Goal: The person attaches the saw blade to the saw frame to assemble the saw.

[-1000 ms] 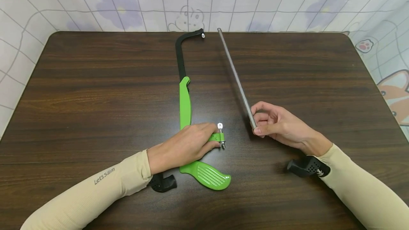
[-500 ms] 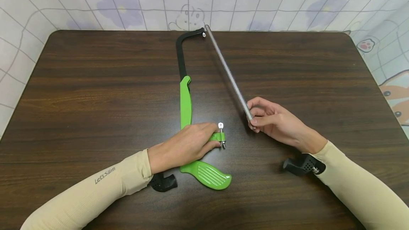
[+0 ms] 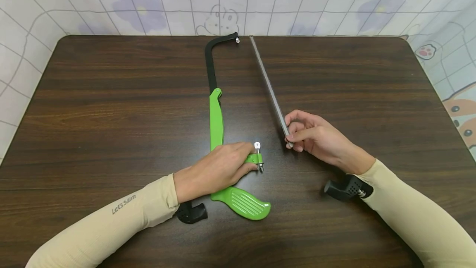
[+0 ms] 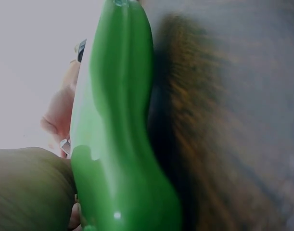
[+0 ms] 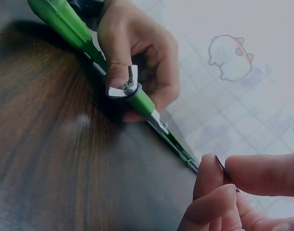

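A hacksaw frame (image 3: 217,123) with a green body and a black front arm lies on the table, with its green handle (image 3: 247,204) toward me. My left hand (image 3: 219,166) grips it around the middle, by the green stub that carries a wing nut (image 5: 126,87) and a metal blade pin (image 3: 257,146). My right hand (image 3: 316,137) pinches the near end of a thin grey hacksaw blade (image 3: 267,84) between thumb and fingers. The blade slants away to the right of the frame, its far end near the black arm's tip (image 3: 237,39) but apart from it. In the left wrist view, green plastic hides most of the left fingers.
The dark wooden table (image 3: 122,106) carries the saw. A patterned white cloth (image 3: 297,3) rises behind its far edge. Black wrist cameras (image 3: 343,188) hang under both forearms.
My right hand has shifted slightly left and away from me. The blade's far end swung left toward the frame's tip, then back right. The left hand keeps its hold on the frame.
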A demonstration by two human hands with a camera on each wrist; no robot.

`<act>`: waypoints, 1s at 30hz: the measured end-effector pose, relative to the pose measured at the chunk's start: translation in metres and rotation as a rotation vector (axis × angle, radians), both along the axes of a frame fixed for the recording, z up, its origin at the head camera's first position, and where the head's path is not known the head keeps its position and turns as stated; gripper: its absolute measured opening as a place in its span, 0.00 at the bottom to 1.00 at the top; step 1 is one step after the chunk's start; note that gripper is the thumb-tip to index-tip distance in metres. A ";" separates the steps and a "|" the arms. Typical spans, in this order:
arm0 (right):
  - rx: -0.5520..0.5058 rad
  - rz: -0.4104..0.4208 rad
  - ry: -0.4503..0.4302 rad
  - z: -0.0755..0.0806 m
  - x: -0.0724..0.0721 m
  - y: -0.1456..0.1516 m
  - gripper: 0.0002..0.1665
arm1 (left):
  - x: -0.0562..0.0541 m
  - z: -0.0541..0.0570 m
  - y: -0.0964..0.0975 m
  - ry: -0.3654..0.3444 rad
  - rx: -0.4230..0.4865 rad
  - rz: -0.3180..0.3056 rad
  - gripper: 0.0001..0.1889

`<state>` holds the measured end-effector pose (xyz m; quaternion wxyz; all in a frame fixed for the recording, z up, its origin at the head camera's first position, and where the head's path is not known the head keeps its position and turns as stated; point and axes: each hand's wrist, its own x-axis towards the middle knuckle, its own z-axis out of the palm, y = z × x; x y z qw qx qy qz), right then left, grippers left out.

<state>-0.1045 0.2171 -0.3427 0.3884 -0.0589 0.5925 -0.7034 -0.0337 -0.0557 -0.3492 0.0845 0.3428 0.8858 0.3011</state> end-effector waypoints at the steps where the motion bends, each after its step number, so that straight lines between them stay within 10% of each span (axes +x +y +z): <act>1: 0.011 -0.004 0.005 0.000 -0.001 -0.001 0.14 | 0.000 0.000 0.000 0.000 0.000 0.002 0.09; 30: 0.097 0.043 0.030 0.000 -0.017 -0.030 0.14 | 0.002 0.000 0.003 0.015 -0.007 0.016 0.09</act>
